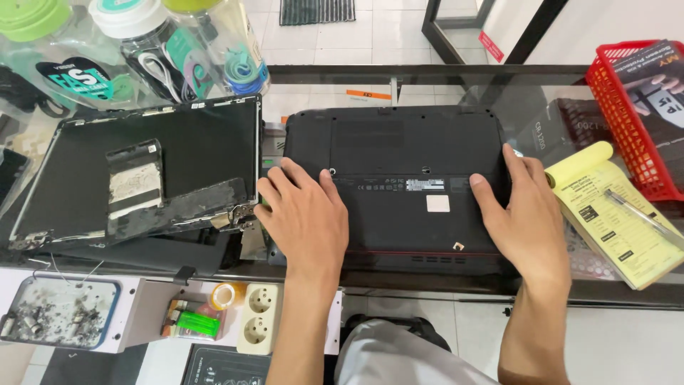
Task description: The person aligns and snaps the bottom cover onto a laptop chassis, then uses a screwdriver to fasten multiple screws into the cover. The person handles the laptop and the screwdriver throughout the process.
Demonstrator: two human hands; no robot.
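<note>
Glass formed the counter (570, 93) that carried everything, its dark front edge running just ahead of the person's knees. On it, near the middle and close to that front edge, lay a black laptop (399, 178), flipped so its underside faced up, its long axis running left to right along the counter edge.

To the left of the laptop, towards the counter's left end, a detached screen panel (142, 171) lay face down, its broken hinge corner almost touching the laptop's left side. At the right end sat a red plastic basket (627, 121), and in front of it a yellow form pad (613, 214) with a pen (638, 210) resting across it. Clear jars (178, 43) of cables stood at the far left corner.

Both hands rested flat on the laptop's base, fingers spread wide and holding nothing. The left hand (306, 214) lay on the near left corner of the base, fingertips pointing away from the person towards a small screw hole (330, 172). The right hand (531, 221) covered the right edge, thumb on the base and fingers draped over the side. The laptop sat directly between and under both hands, neither noticeably nearer to its centre than the other.
</note>
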